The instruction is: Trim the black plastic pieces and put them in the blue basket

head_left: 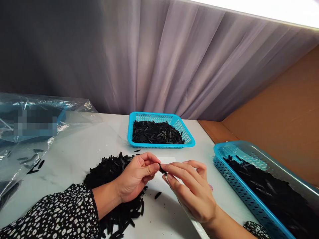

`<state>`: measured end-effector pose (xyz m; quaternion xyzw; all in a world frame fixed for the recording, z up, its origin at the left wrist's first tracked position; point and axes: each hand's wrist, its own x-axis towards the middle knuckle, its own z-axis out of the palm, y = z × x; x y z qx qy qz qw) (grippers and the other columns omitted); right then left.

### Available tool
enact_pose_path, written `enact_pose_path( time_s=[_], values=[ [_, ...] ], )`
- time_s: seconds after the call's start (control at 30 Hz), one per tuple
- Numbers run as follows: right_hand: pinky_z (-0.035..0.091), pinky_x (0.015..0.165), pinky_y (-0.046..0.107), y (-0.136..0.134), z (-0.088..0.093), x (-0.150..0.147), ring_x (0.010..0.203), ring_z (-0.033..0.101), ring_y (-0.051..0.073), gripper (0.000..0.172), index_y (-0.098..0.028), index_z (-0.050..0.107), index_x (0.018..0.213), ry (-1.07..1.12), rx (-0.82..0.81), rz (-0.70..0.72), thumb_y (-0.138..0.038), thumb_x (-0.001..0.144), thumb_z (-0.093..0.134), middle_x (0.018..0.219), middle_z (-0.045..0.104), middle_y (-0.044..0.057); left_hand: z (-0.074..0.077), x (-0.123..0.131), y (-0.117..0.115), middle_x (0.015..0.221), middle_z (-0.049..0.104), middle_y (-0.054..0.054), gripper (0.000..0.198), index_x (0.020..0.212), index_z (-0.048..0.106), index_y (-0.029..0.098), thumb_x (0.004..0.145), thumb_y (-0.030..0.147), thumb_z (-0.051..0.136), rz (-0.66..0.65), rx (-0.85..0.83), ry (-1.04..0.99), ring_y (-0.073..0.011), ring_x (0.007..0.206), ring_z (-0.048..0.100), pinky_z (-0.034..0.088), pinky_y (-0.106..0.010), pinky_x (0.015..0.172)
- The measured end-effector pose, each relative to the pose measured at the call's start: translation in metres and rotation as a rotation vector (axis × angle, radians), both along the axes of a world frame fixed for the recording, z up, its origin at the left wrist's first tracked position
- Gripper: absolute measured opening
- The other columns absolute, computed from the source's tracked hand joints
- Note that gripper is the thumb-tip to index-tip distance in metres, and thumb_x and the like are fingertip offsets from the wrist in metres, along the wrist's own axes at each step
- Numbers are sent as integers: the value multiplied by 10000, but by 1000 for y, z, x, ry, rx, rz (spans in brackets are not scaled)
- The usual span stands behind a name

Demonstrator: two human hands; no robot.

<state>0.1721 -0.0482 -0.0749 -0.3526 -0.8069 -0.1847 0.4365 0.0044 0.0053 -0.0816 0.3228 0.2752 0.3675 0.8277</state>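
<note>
A: Start w/ the hands. L hand?
B: L hand (136, 176) is pinching one end of a small blk piece (162, 169), thumb vs. fingertips.
A: And R?
B: R hand (193, 187) comes in from the opp. side, thumb + fingertips closed on the other end. So the piece sits btwn both hands, just above the table (114, 132). Its detail's mostly hidden by fingers.
A: What's nearest?
B: Big pile (107, 172) of similar blk strips, under and beside the L wrist. One loose strip (158, 195) lies apart, to the pile's R. Patterned sleeve (62, 212) on the L arm, blk w/ white spots.
A: Further out?
B: Blue basket (161, 145) beyond the hands, at the back of the table, holding lots of blk strips. Second basket (239, 187), also blue, on the R side, w/ more strips inside. Clear plastic bag (77, 104) at far L, a few strips (35, 167) by its edge.
A: Bkgd?
B: Grey curtain (159, 66) behind, brown cardboard (281, 119) at R, bright white strip (274, 10) up top R.
</note>
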Motion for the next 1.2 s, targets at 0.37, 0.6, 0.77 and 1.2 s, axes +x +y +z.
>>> enact_pose_path(
  time_s=[0.37,0.6,0.77,1.2],
  values=[
    [515,665,296,4,-10,7,787,707,189,128,-235,596,793,481,-429,-126,-193,894,663,917,773,40,1,0,1,701,723,-12,267,724,656,160,665,277,888,96,106,53,-52,516,348,204,-210,491],
    [316,388,220,3,-15,6,365,394,104,220,-212,636,1008,539,-652,-164,-286,1009,428,472,459,-91,0,0,1,765,744,-17,217,732,663,167,710,260,858,115,155,77,-54,533,349,238,-208,508],
    [287,384,236,8,-19,9,372,371,107,394,-206,716,904,489,-692,-67,-407,1031,403,455,392,-73,1,0,2,789,730,-11,226,740,665,168,706,275,861,134,151,91,-49,537,353,243,-207,509],
    [478,489,241,23,-17,0,510,584,136,203,-205,754,1076,434,-435,6,-181,897,659,628,637,-9,-2,1,3,721,682,-5,262,746,610,173,688,281,841,149,102,171,-68,558,365,207,-228,519]
  ],
)
